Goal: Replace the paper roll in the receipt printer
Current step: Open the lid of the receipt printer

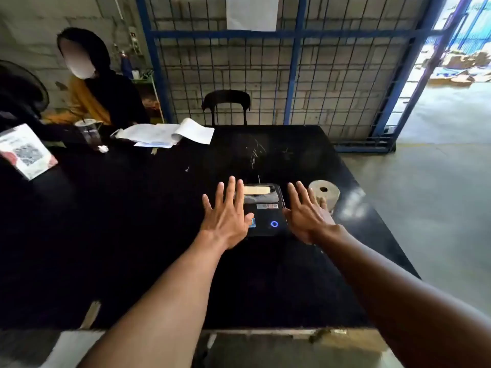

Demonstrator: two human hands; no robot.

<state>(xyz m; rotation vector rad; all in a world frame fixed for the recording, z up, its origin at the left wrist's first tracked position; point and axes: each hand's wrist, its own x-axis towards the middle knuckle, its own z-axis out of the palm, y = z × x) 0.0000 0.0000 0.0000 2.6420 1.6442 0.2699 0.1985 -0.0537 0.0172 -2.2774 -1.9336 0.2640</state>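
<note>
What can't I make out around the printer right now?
Head view only.
Left edge of the receipt printer: hidden under the left hand.
Near side of the paper roll: covered by the right hand.
The lid, latched or loose: too blurred to tell.
The stickers on the printer: too small to read.
Whether either hand touches the printer: unclear from above.

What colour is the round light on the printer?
Blue: the ring light on the black receipt printer, head view.
</note>
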